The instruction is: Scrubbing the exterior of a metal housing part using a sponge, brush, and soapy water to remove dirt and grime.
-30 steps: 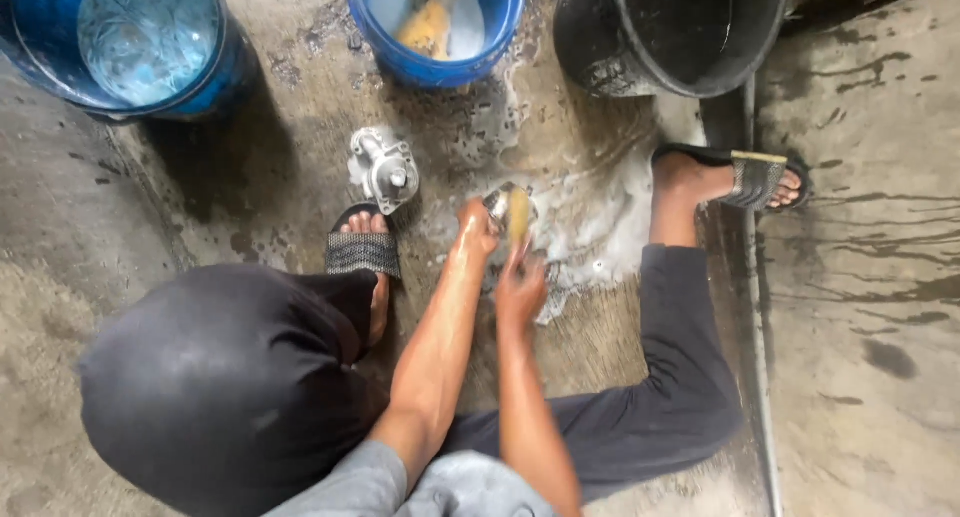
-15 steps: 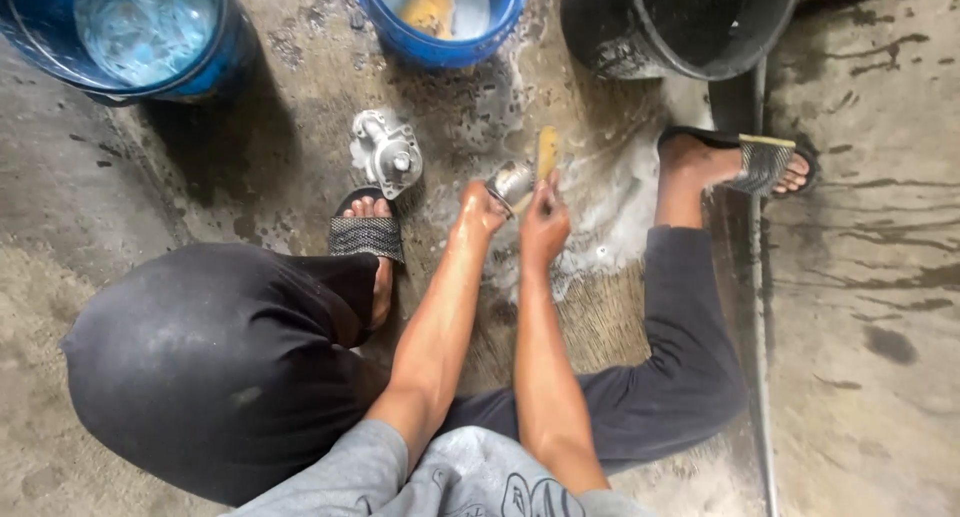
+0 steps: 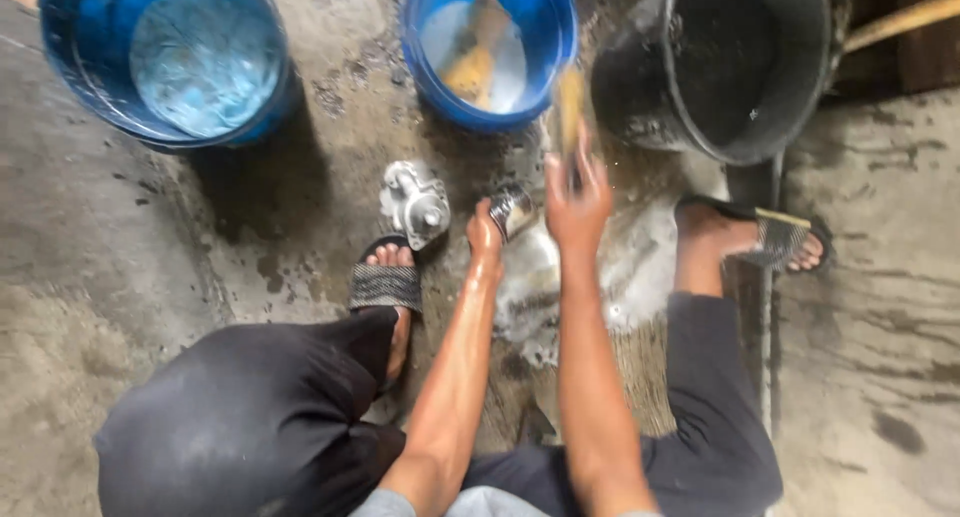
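I squat on a wet concrete floor with both arms stretched forward. My left hand [image 3: 486, 233] grips a small shiny metal part [image 3: 514, 211] low over a soapy puddle [image 3: 610, 277]. My right hand [image 3: 576, 199] is raised beyond it, closed on the handle of a yellowish brush [image 3: 570, 107], which is blurred and points toward the blue bucket [image 3: 545, 72]. A second metal part, a silver housing [image 3: 415, 203], lies on the floor to the left, just above my left foot in a sandal [image 3: 385, 282].
A large blue tub [image 3: 70, 77] with foamy water stands at the far left. The middle blue bucket holds water and a yellowish object. A black bucket [image 3: 800, 87] stands at the far right. My right foot in a sandal [image 3: 770, 235] rests beside a floor groove.
My right hand has lifted the brush away from the metal part and moved it forward toward the buckets. My left hand stays on the part.
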